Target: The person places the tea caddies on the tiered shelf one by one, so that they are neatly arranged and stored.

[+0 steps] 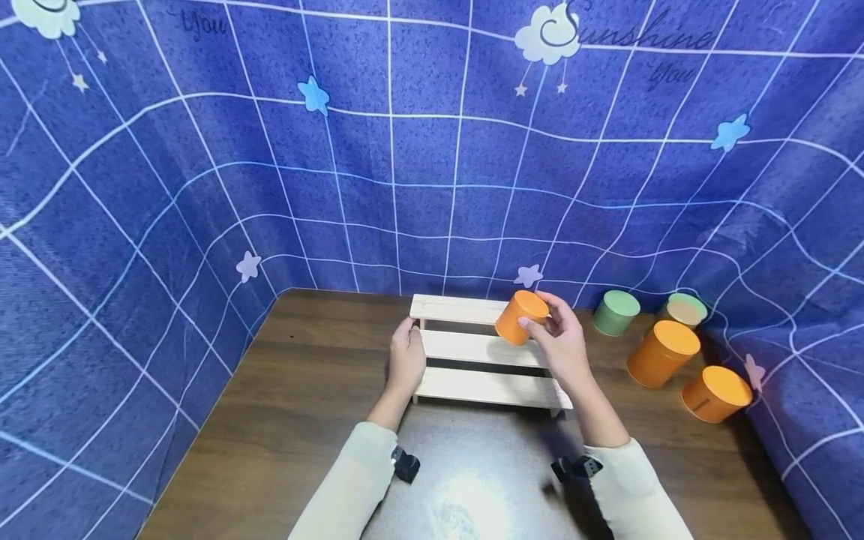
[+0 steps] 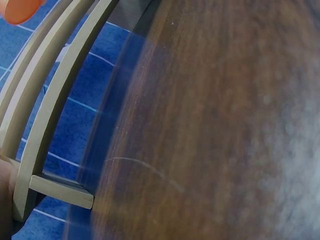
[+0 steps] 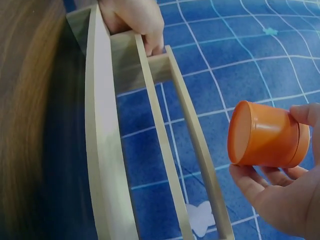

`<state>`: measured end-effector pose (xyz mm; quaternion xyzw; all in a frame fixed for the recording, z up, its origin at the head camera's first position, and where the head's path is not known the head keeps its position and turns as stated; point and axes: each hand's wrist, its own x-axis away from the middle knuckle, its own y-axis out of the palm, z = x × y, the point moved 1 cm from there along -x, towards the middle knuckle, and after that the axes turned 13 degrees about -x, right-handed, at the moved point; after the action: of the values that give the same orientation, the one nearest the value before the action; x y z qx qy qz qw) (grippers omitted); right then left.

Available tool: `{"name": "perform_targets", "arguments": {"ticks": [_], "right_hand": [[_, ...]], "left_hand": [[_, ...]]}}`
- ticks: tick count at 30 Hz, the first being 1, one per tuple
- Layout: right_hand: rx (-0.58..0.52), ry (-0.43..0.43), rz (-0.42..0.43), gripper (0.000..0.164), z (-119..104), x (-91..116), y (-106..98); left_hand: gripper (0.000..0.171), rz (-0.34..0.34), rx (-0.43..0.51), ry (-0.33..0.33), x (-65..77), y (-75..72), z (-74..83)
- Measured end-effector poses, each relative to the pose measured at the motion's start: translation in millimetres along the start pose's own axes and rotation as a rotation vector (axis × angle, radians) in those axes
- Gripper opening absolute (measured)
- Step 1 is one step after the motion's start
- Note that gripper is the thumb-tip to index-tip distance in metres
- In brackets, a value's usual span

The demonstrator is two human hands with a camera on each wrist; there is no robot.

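A pale wooden stepped rack [image 1: 487, 348] stands on the brown table [image 1: 304, 405] against the blue cloth backdrop. My left hand [image 1: 407, 358] grips the rack's left end, and in the right wrist view its fingers [image 3: 134, 20] curl over the end piece of the rack [image 3: 105, 140]. My right hand [image 1: 563, 345] holds a small orange tin [image 1: 521, 316] tilted on its side above the rack's top right step. The right wrist view shows this orange tin [image 3: 265, 135] pinched between my thumb and fingers [image 3: 280, 200], clear of the slats. The left wrist view shows the rack's slats [image 2: 45, 125] and a bit of the tin [image 2: 20, 9].
Several more tins stand on the table to the right of the rack: a green one [image 1: 616, 312], a second green-lidded one [image 1: 684, 310] and two orange ones [image 1: 661, 352] [image 1: 715, 393]. The blue star-patterned cloth [image 1: 432, 150] walls in the back and both sides.
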<state>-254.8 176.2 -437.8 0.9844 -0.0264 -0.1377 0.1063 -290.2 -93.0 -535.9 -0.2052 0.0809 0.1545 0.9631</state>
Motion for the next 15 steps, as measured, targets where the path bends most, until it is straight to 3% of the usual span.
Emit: {"name": "perform_targets", "arguments": {"ticks": [7,15], "right_hand": [[0.016,-0.030,-0.060,0.059,4.4,-2.3,15.4],[-0.001,0.017,-0.134,0.062,19.8,2.6,32.4]], "left_hand": [[0.042,-0.001,0.021,0.019,1.3,-0.1,2.9],[0.043,-0.006,0.020,0.007,1.5,0.2,3.4]]}}
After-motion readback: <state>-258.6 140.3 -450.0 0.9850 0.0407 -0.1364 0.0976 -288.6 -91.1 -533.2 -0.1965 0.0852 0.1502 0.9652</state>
